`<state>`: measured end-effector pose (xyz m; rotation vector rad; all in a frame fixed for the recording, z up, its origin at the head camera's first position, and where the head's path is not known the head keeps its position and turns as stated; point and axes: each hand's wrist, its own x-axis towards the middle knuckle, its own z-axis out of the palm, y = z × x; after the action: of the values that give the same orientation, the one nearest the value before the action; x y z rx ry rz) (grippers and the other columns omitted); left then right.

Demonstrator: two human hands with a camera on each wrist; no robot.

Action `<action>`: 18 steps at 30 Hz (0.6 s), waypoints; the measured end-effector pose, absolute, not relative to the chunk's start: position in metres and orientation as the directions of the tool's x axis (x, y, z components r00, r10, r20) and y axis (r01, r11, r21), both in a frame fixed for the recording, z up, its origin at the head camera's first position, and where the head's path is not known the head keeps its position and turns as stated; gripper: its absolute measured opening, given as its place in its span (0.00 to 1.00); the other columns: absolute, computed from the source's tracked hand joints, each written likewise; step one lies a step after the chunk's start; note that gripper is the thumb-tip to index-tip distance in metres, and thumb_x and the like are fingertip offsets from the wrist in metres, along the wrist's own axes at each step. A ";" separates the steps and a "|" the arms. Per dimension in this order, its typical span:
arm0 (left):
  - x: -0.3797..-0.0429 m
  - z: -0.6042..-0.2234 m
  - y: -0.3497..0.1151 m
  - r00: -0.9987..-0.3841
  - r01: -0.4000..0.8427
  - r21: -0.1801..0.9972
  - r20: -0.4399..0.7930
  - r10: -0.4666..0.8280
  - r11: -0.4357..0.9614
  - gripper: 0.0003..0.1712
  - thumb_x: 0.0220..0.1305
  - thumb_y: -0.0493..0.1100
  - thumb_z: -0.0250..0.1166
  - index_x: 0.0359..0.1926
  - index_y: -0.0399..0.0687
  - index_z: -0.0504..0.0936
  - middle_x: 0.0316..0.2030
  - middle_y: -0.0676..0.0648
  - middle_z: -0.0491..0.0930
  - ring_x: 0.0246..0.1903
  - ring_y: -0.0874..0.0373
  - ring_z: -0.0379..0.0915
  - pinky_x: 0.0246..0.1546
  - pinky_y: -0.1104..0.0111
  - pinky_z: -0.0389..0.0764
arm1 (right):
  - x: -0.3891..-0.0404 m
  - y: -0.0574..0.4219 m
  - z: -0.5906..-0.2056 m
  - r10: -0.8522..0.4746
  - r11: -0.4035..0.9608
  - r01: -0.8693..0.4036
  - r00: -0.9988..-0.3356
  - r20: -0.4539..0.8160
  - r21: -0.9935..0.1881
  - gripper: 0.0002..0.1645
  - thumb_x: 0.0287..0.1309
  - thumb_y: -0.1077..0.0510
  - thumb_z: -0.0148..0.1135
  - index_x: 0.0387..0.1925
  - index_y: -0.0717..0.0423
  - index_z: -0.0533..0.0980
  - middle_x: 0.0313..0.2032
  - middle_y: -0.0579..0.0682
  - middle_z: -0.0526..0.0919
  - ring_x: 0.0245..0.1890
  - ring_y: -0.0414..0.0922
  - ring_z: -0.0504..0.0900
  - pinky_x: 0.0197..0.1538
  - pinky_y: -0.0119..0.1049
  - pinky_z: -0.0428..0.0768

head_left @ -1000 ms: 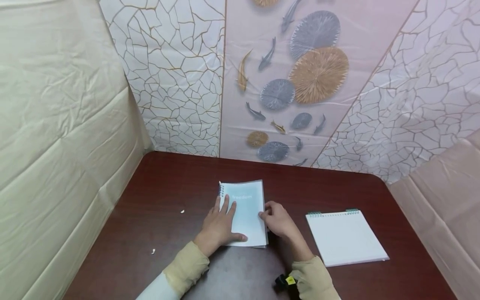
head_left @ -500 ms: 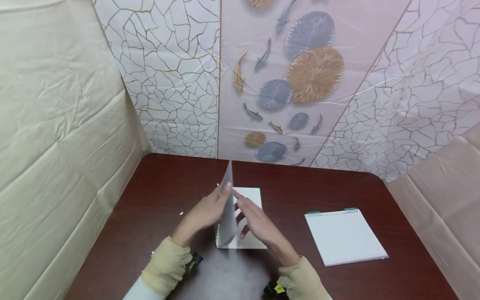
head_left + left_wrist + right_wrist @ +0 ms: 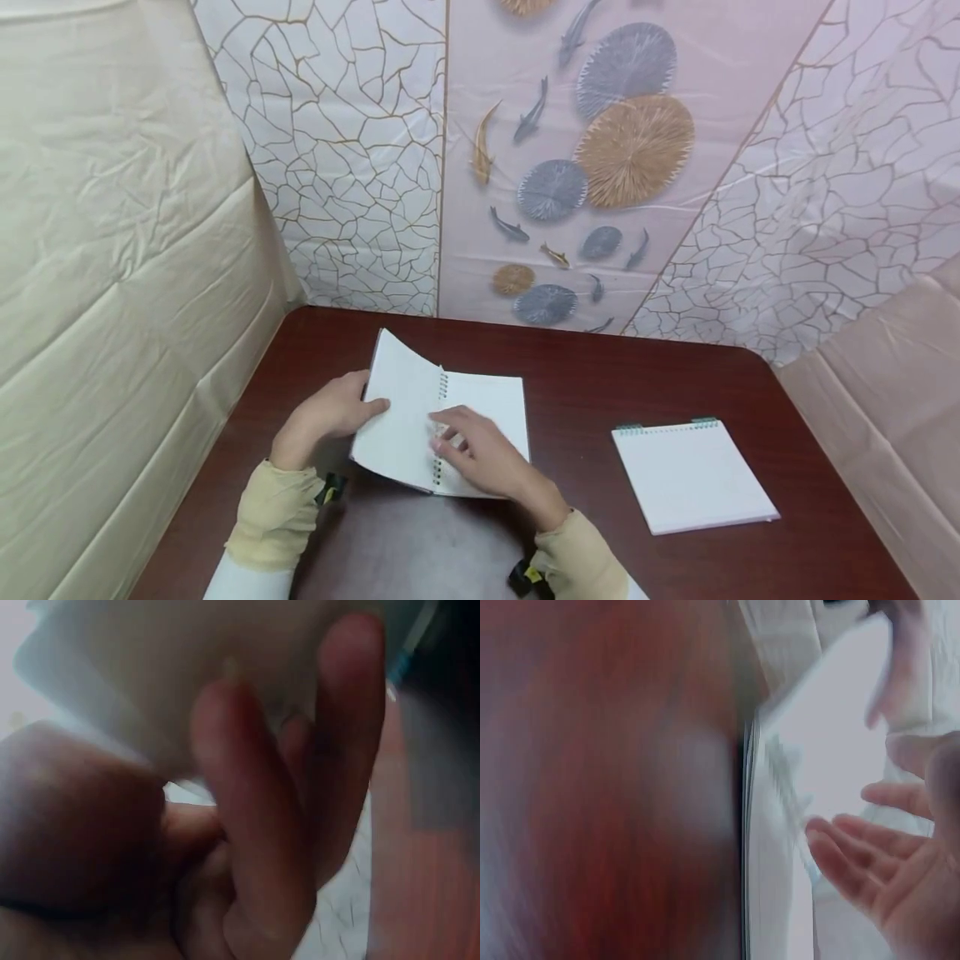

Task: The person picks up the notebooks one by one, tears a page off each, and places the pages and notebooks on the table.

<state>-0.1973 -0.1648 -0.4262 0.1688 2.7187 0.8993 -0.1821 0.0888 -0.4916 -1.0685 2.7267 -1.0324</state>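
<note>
A spiral-bound notebook [image 3: 403, 392] lies spread on the table in the head view, with blank white pages on both sides of its coil. Its left side is raised off the tabletop and tilted. My left hand [image 3: 327, 419] grips that side at the outer edge, thumb on the page and fingers behind it. Close up in the left wrist view, the fingers [image 3: 255, 802] lie against the underside of the cover. Over the coil and the right page hovers my right hand [image 3: 486, 454], fingers loosely bent and nothing between them.
Right of the notebook lies a second white pad [image 3: 693, 479] with green coils on its top edge. The dark red-brown table [image 3: 585, 375] ends at a patterned wall cloth, with beige cloth along both sides.
The notebook's printed cover has been lifted and turned over to the left, exposing blank pages. My left hand has moved left with it, and my right hand has moved from the right edge toward the coil.
</note>
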 end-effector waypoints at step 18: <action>-0.199 -0.463 -0.178 -0.913 -0.261 0.303 -0.385 -0.133 0.916 0.42 0.63 0.50 0.71 0.61 0.18 0.68 0.50 0.22 0.79 0.47 0.34 0.79 0.48 0.43 0.82 | -0.234 0.158 -0.504 -0.254 0.946 -0.232 -0.964 -0.073 -0.228 0.50 0.66 0.31 0.60 0.78 0.54 0.59 0.77 0.66 0.53 0.76 0.66 0.50 0.69 0.71 0.58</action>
<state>-0.1986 -0.1777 -0.4631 -0.2889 2.7167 0.4999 -0.2341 0.1581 -0.5042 -0.3754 2.9984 -0.3325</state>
